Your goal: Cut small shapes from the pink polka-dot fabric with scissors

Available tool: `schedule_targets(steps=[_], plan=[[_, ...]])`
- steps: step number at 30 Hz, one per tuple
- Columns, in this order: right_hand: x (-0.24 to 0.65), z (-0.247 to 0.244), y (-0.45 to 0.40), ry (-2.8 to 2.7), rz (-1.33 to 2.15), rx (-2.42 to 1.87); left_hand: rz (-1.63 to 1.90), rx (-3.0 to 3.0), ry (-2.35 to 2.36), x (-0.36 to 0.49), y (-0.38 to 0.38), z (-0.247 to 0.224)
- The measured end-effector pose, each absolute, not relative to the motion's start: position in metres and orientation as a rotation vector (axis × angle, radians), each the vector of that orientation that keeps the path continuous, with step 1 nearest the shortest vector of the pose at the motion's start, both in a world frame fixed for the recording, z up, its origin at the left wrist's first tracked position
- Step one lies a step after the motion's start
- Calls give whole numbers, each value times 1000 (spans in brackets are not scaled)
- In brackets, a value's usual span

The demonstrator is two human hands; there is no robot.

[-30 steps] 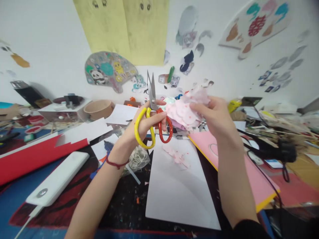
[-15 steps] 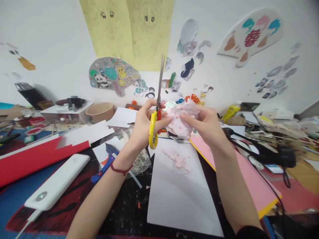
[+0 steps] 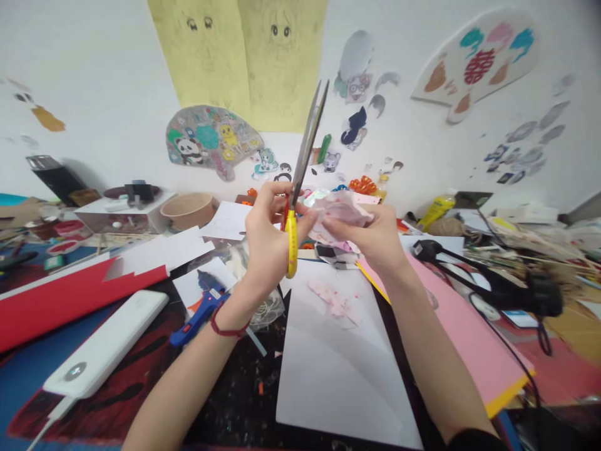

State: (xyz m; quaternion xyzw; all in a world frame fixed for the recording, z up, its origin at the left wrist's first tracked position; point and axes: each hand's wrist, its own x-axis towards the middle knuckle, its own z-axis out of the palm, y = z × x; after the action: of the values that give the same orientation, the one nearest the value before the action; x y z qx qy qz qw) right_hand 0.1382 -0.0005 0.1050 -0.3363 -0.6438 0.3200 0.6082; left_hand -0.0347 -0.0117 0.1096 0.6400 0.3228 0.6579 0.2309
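Yellow-handled scissors [image 3: 292,241] hang on my left hand [image 3: 271,235], their blades pointing up and slightly apart. The fingertips of that hand also touch the left edge of a crumpled pale pink piece [image 3: 342,210] with small red spots. My right hand [image 3: 375,235] pinches the same piece from the right, thumb in front. Whether it is paper or cloth I cannot tell. Below, a white sheet [image 3: 342,376] lies on the dark table with pink scraps [image 3: 335,300] on it.
A blue glue gun [image 3: 200,316] and a white power bank [image 3: 107,344] lie at the left. Pink sheets [image 3: 469,338] and a black strapped device [image 3: 539,294] are at the right. A round box [image 3: 188,210] stands near the wall.
The scissors have turned, with their blades now leaning right and a little wider apart. The pink piece has changed shape between my hands, and my right hand has shifted slightly left.
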Motion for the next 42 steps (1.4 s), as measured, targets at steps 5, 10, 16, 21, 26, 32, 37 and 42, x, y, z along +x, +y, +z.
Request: schedule_targets(steps=[5,10,16,21,26,32,37,42], plan=[[138,105,0,-1405,757,-798,1786,1685,882,-34,-12,110],[139,103,2,-1383,726,-811,1763,1635,861,-32,-13,111],[141,108,-1,-1386,681,-792,1705,1715,798,-30,-10,105],[142,111,-1,-1344,647,-764,1652,1795,845,-29,-14,105],[145,112,5,-1247,562,-719,1627,1815,832,-29,-14,105],[158,117,7,-1161,517,-680,1673,1773,739,-28,-8,102],[167,123,3,-1357,817,-714,1711,1777,694,-29,-7,104],[168,116,5,-1493,981,-677,1751,1774,670,-30,-7,105]])
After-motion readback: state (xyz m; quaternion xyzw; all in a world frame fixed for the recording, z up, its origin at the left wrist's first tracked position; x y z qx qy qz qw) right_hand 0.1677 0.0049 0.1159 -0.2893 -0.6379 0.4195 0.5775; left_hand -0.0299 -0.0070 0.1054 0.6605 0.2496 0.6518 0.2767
